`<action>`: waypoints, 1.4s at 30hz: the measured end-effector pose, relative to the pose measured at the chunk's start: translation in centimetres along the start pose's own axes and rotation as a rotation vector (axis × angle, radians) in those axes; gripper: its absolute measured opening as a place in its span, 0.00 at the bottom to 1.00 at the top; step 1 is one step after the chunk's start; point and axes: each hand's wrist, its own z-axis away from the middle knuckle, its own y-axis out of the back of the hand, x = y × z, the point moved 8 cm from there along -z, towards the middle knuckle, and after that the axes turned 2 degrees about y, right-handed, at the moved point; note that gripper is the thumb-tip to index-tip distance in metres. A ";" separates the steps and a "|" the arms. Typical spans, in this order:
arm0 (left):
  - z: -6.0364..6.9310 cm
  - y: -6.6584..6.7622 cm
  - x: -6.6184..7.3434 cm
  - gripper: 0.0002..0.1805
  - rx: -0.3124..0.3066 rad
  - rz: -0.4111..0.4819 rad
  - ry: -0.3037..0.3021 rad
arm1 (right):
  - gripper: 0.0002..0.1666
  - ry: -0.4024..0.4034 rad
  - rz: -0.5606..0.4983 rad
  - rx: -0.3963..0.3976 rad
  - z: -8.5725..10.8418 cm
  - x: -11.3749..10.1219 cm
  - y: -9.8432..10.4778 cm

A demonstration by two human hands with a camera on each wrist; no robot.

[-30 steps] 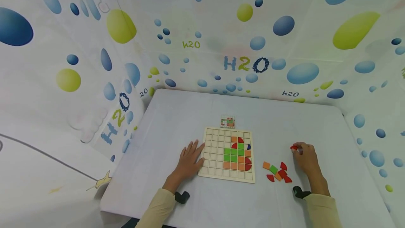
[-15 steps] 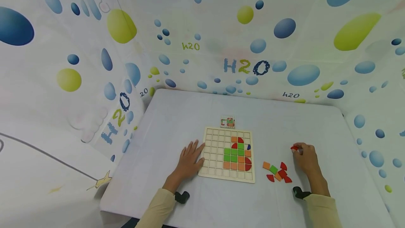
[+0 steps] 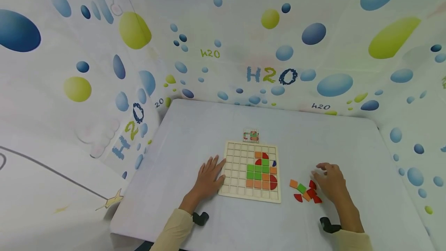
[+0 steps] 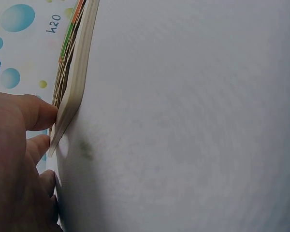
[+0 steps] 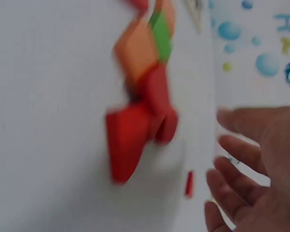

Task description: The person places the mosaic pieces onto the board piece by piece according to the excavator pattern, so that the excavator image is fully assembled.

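Tabletop (image 3: 188, 127) spreads wide — left hand (image 3: 208, 178) touches board (image 3: 235, 171) edge.

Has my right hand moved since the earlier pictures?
Yes. In the head view, judged against the grid board, your right hand has come back toward you and slightly left, nearer the loose pieces.

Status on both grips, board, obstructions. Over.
Left grip touching board. Right grip empty, beside loose tiles. Board part-filled. Nothing visibly in the way.

spotted white walls (image 3: 237, 22) border a white table (image 3: 195, 127).
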 end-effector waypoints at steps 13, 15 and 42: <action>-0.3 -0.4 -0.5 0.34 0.040 0.016 -0.029 | 0.22 0.123 0.161 -0.115 3.1 -4.4 -4.3; -0.3 -0.4 -0.6 0.34 0.038 0.013 -0.026 | 0.20 0.129 0.150 -0.095 3.2 -4.6 -4.2; -0.2 -0.4 -0.4 0.34 -0.004 -0.005 -0.002 | 0.27 0.224 0.068 -0.016 4.2 -12.7 -7.7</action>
